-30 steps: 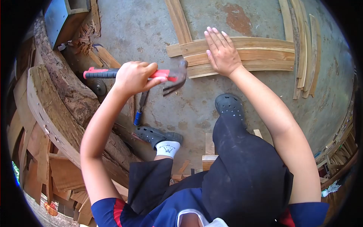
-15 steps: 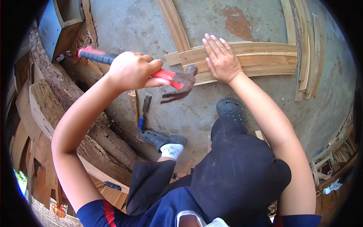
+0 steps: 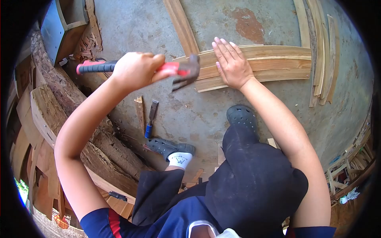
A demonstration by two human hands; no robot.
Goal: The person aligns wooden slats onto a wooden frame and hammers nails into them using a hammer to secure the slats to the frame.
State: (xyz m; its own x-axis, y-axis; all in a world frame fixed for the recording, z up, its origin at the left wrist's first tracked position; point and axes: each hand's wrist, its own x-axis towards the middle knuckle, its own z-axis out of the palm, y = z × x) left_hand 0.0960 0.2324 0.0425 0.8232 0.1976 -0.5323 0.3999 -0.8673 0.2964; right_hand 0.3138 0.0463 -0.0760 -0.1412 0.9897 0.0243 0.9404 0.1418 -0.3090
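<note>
My left hand [image 3: 137, 71] is wrapped round the red and black handle of a claw hammer [image 3: 174, 69]. The dark hammer head, slightly blurred, is held near the left end of several wooden slats [image 3: 278, 63] laid side by side. Flat on these slats, near their left part, lies my right hand [image 3: 235, 67] with its fingers stretched out. A long plank [image 3: 181, 25] runs upward from the slats' left end. Whether the hammer head touches the wood cannot be made out.
A chisel [image 3: 151, 117] with a blue handle lies on the floor beside a wood sliver [image 3: 140, 113]. Logs [image 3: 59, 85] line the left side, below a blue-sided box [image 3: 59, 33]. More thin strips [image 3: 321, 51] lie at the right.
The hammer has gone up and down with my left hand, and its head is now slightly left of where it was half a second ago. My right hand keeps its place on the slats.
</note>
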